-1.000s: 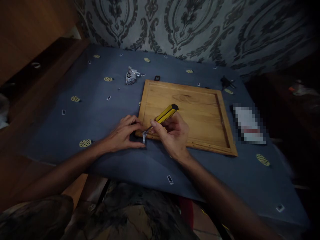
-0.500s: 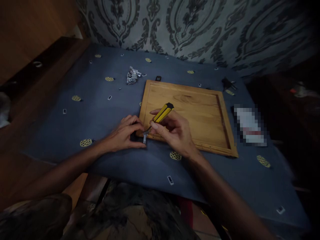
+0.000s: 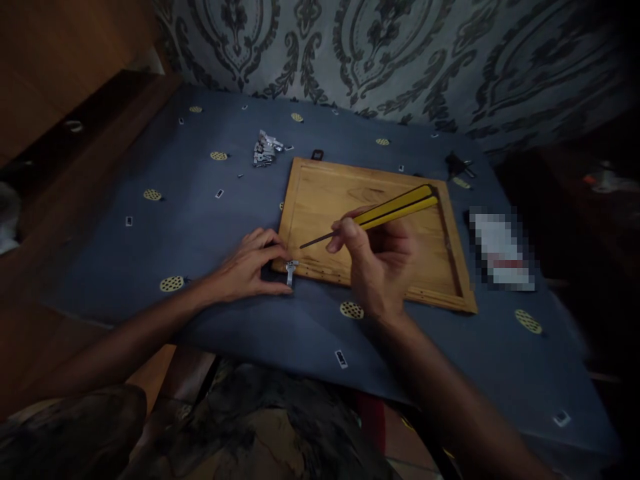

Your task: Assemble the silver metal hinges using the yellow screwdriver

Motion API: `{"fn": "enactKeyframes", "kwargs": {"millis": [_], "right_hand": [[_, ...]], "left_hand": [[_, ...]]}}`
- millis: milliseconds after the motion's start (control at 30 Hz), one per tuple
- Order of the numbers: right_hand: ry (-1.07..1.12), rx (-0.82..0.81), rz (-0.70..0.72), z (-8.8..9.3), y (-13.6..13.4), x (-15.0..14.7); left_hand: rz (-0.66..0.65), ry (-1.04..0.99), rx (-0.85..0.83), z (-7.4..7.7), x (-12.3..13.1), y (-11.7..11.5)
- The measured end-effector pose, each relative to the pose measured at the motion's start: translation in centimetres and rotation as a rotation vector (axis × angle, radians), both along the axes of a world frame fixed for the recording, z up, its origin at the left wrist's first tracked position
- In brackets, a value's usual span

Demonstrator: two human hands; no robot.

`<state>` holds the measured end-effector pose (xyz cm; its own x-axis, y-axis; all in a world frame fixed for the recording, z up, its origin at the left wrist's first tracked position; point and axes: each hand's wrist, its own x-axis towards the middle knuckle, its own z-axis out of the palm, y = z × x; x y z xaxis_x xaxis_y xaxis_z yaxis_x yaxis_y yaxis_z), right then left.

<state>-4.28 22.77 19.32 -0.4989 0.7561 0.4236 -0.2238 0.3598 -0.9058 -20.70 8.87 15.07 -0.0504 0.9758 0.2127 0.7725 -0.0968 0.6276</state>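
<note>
My right hand [image 3: 380, 260] is closed around the yellow-and-black handle of a screwdriver [image 3: 397, 208]. Its thin shaft points left, with the tip above the wooden panel and apart from the metal fitting. At the panel's near left corner sits a small silver metal clasp [image 3: 291, 271]. My left hand [image 3: 253, 263] grips this clasp between thumb and fingers, the fingers resting at the panel's corner. The framed wooden panel [image 3: 345, 200] lies flat, with small dark holes along its near edge.
A pile of silver metal fittings [image 3: 267, 148] lies beyond the panel to the left. Behind the panel is a small black piece [image 3: 317, 155]. A black plug-like object [image 3: 456, 165] and a blurred-out packet [image 3: 501, 250] lie to the right on the blue patterned cloth [image 3: 185, 240].
My right hand has drawn the screwdriver up and right, off the clasp, and the handle now leans further to the right. My left hand stays at the clasp.
</note>
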Motion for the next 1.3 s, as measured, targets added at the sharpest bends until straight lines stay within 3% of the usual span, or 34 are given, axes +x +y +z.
{"fn": "enactKeyframes", "kwargs": {"millis": [100, 300, 767, 867, 1133, 1300], "right_hand": [[-0.054, 0.020, 0.035, 0.4, 0.3, 0.1], [-0.140, 0.069, 0.152, -0.8, 0.2, 0.3], [-0.170, 0.075, 0.162, -1.9, 0.1, 0.1], [-0.169, 0.067, 0.195, -1.5, 0.3, 0.0], [-0.209, -0.067, 0.466, 0.3, 1.8, 0.3], [-0.192, 0.014, 0.449, -0.2, 1.7, 0.3]], "left_hand": [[0.003, -0.001, 0.009, -0.1, 0.0, 0.0], [0.001, 0.010, 0.003, 0.1, 0.0, 0.0], [0.001, 0.014, -0.010, 0.2, 0.0, 0.1], [-0.005, 0.011, 0.008, 0.1, 0.0, 0.0], [0.000, 0.017, 0.012, -0.1, -0.1, 0.0], [-0.010, 0.021, 0.017, 0.0, 0.0, 0.0]]}}
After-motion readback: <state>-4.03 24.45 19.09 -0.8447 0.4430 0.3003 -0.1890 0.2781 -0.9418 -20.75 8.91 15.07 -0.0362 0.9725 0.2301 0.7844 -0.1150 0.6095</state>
